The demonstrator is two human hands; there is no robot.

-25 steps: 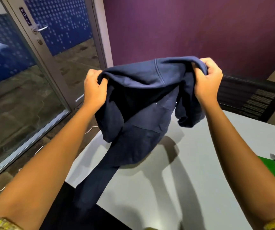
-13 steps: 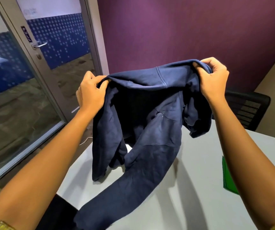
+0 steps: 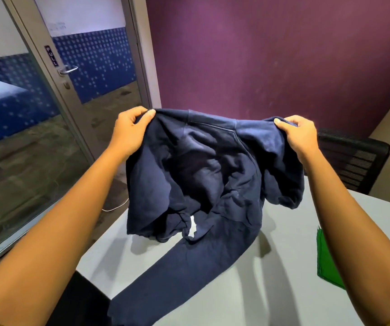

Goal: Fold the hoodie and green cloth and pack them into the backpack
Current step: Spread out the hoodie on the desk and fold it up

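Observation:
A navy blue hoodie [image 3: 203,175] hangs in the air above the white table [image 3: 255,290]. My left hand [image 3: 130,130] grips its upper left edge and my right hand [image 3: 300,135] grips its upper right edge, both with fingers curled into the fabric. One sleeve trails down across the table toward its near left edge. A green cloth [image 3: 325,260] lies flat on the table at the right, partly hidden by my right forearm. No backpack shows in this view.
A black mesh chair [image 3: 351,161] stands behind the table at the right. A glass door [image 3: 71,95] with a metal handle is at the left, a purple wall [image 3: 260,55] straight ahead. A white cable [image 3: 116,207] lies on the floor by the table's left edge.
Both hands have spread further apart along the hoodie's top edge, stretching it wider. The view has tilted down, showing more of the table and green cloth.

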